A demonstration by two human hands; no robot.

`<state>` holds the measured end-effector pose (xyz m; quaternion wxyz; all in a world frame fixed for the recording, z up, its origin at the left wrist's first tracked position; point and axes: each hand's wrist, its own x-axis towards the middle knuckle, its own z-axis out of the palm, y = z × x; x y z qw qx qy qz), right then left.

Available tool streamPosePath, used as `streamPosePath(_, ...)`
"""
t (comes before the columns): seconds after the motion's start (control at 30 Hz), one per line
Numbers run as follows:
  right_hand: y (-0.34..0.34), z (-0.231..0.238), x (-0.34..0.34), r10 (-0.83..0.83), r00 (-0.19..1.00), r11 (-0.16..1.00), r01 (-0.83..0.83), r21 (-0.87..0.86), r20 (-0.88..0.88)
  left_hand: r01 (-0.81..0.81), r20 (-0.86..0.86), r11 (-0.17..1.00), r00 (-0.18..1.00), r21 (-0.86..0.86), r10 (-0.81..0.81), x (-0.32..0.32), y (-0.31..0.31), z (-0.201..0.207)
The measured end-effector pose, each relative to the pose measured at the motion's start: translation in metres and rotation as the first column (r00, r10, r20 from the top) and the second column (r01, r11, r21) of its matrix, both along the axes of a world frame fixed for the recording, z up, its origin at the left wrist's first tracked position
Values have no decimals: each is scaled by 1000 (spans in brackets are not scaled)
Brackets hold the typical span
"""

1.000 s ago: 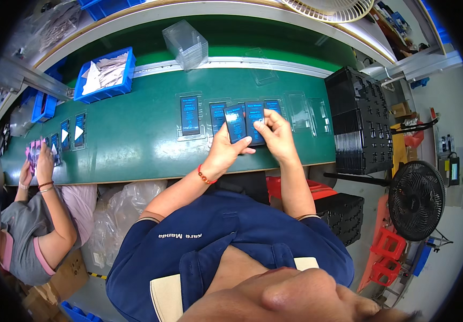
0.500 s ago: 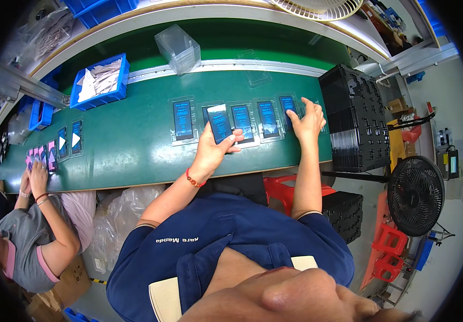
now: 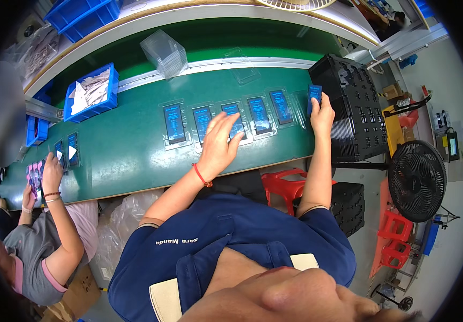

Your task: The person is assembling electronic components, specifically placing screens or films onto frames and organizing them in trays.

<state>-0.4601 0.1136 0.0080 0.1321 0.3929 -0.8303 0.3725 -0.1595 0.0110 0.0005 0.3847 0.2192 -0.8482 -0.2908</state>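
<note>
A row of clear plastic trays (image 3: 187,140) lies on the green bench, most with a flat black phone battery (image 3: 175,124) printed in blue. Over the middle battery (image 3: 232,110) hovers my left hand (image 3: 218,147), fingers spread and holding nothing; they partly cover it. Another battery (image 3: 314,94) is upright in my right hand (image 3: 322,115), pinched between thumb and fingers. That hand is at the right end of the row, beside the black crate stack. Just left of it, a clear tray (image 3: 299,110) shows no battery.
Stacked black crates (image 3: 349,112) border the bench's right end. Behind the row are a clear tray stack (image 3: 164,53) and a blue bin (image 3: 91,92) of white slips. A co-worker's hand (image 3: 52,174) works at far left. A red stool (image 3: 285,188) and black fan (image 3: 417,180) stand off the bench.
The battery that my left hand held tilted now lies in the row, and that hand has opened. My right hand has moved right from the row's end and now holds a battery.
</note>
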Motion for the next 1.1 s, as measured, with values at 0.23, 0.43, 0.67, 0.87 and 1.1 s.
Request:
streamPosePath(0.23, 10, -32, -7, 81, 989, 958, -44, 283, -123, -268, 507, 954, 809, -135, 299, 8, -1, -1)
streamPosePath(0.43, 11, -35, 33, -14, 983, 953, 68, 294, -181, -256, 544, 959, 791, -124, 281, 17, -5, -4)
streamPosePath(0.67, -30, -28, 96, 16, 979, 957, 44, 288, -201, -288, 554, 948, 772, -134, 313, 73, -31, -5)
streamPosePath(0.87, -49, -33, 139, 63, 965, 970, 2, 245, -256, -266, 562, 954, 772, -139, 297, 124, -55, -3)
streamPosePath(1.1, -51, -27, 159, 55, 965, 953, 26, 303, -256, -577, 150, 808, 794, -119, 589, 178, -148, 39)
